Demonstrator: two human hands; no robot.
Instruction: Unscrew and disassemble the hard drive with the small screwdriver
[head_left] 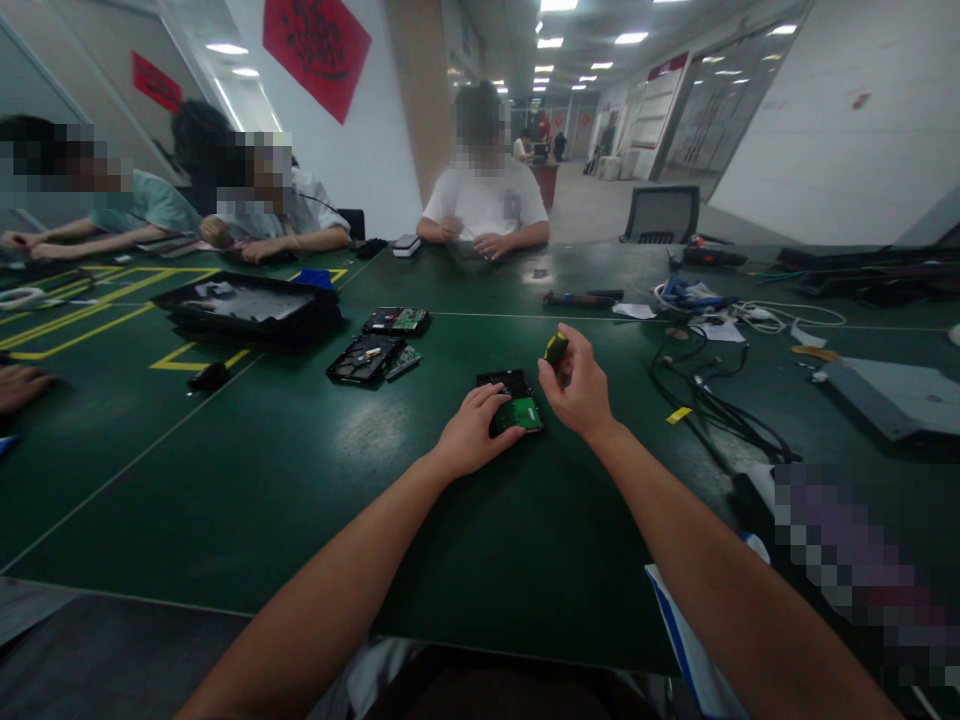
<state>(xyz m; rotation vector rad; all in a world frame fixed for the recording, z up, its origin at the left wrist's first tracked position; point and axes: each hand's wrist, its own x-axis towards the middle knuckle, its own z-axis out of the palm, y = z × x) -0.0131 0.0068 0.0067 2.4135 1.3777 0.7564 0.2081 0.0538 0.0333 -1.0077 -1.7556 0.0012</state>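
On the green table before me lies a hard drive (519, 413) with its green circuit board facing up. My left hand (474, 425) grips it from the left, fingers over the far edge and thumb along the near side. Just right of the drive and above the table, my right hand (579, 385) is closed around a screwdriver (556, 348) with a yellow and black handle. The screwdriver's shaft and tip cannot be made out. Further left lie another hard drive (396, 320), a black drive casing (364, 360) and a loose circuit board (403, 363).
Black trays (247, 312) are stacked at the left. Tangled black cables (705, 390), a grey metal box (892, 400) and a bundle of blue and white cables (697, 298) lie at the right. A person (484, 205) sits opposite; others sit at the left.
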